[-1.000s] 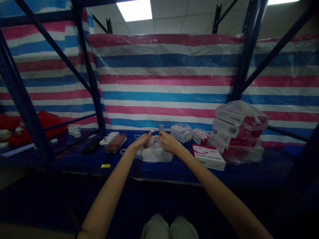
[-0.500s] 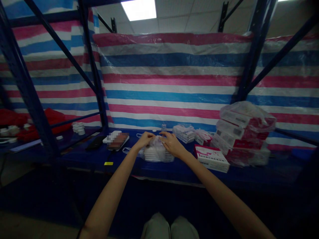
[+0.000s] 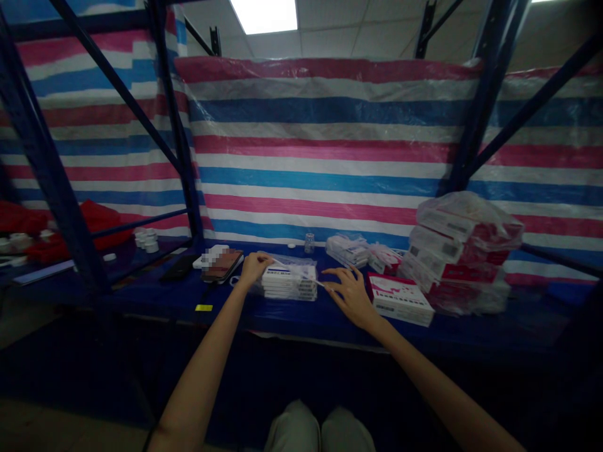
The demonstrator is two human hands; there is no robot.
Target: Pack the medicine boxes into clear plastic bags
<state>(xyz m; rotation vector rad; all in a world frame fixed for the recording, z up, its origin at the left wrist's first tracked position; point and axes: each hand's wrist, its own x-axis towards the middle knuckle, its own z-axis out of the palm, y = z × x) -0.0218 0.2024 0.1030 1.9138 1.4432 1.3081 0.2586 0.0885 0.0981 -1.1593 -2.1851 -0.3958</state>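
A clear plastic bag (image 3: 301,261) lies around a stack of flat white boxes (image 3: 288,287) with dark print, on the blue tabletop. My left hand (image 3: 253,269) is closed in a pinch on the bag's left upper corner. At the other side, my right hand (image 3: 351,295) grips a thin, stretched strand of the bag at its thumb, with other fingers spread. The strand runs taut across the front of the stack. Behind the stack stand a small clear glass bottle (image 3: 309,242) and a white cap (image 3: 291,245).
Right of my hand lies a pink-and-white box (image 3: 400,297), beside a tall bagged pile of boxes (image 3: 459,251). Smaller bagged boxes (image 3: 348,250) sit behind. To the left are a brown phone-like item (image 3: 222,266), a black flat item (image 3: 179,268) and blue rack posts (image 3: 181,144).
My hands have moved apart from the gathered top of the bag, the left one leftward, the right one rightward and down. The bag is now spread wider, and the printed box top shows.
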